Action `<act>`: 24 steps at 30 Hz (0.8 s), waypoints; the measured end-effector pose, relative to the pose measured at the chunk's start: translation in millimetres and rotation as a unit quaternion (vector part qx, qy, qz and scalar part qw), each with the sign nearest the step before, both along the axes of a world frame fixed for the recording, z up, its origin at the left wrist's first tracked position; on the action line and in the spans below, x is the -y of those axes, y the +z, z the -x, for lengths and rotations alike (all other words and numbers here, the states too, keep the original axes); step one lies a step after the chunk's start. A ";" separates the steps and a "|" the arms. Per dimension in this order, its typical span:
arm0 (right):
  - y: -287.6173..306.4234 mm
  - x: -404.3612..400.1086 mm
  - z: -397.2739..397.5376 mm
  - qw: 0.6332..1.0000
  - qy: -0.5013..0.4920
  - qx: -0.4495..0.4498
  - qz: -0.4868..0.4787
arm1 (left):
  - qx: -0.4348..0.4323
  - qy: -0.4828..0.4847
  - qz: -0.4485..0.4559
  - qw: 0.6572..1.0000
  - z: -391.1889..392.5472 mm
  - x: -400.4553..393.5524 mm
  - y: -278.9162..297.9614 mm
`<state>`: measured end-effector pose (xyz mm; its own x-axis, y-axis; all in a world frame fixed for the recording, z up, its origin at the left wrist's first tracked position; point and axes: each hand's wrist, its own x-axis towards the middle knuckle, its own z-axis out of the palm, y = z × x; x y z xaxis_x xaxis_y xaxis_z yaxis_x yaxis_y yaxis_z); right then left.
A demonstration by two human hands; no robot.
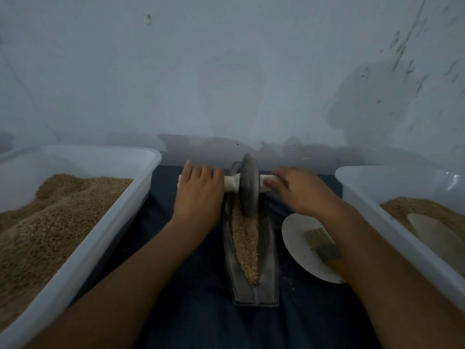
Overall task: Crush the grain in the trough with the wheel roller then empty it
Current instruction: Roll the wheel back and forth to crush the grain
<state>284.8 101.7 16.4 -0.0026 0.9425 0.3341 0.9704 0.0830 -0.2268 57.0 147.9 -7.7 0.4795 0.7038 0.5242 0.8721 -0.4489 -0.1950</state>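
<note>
A narrow boat-shaped trough lies lengthwise on a dark blue cloth, its far end close to the wall. A strip of tan grain fills its channel from the near tip up to the wheel roller, a grey stone disc standing upright in the far part of the trough on a pale axle handle. The left hand lies over the left end of the handle with its fingers curled over the top, gripping it. The right hand covers the right end with the thumb tucked beneath the bar; it looks to be gripping too, though motion blur softens the fingers. A white bin heaped with grain sits just left of the cloth, and another white bin with grain and a pale scoop stands at the right. Between the trough and the right bin rests a white plate carrying a small brush, partly hidden by the right forearm.
</note>
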 end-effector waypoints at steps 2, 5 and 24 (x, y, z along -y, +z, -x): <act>-3.3 -1.0 -2.8 1.000 0.000 -0.007 0.013 | -0.016 -0.007 -0.019 1.000 -0.3 -0.2 1.0; -1.5 0.1 -1.4 1.000 -0.002 -0.002 0.017 | -0.025 -0.011 0.012 1.000 0.1 3.2 7.9; 77.5 65.7 36.6 0.948 0.015 0.162 0.274 | -0.150 0.066 0.201 0.966 11.9 71.5 66.2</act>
<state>248.2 36.0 93.9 -0.0510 0.9721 -0.2291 0.9956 0.0675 0.0649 45.1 76.4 58.6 0.4592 0.8871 0.0465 0.8581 -0.4295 -0.2813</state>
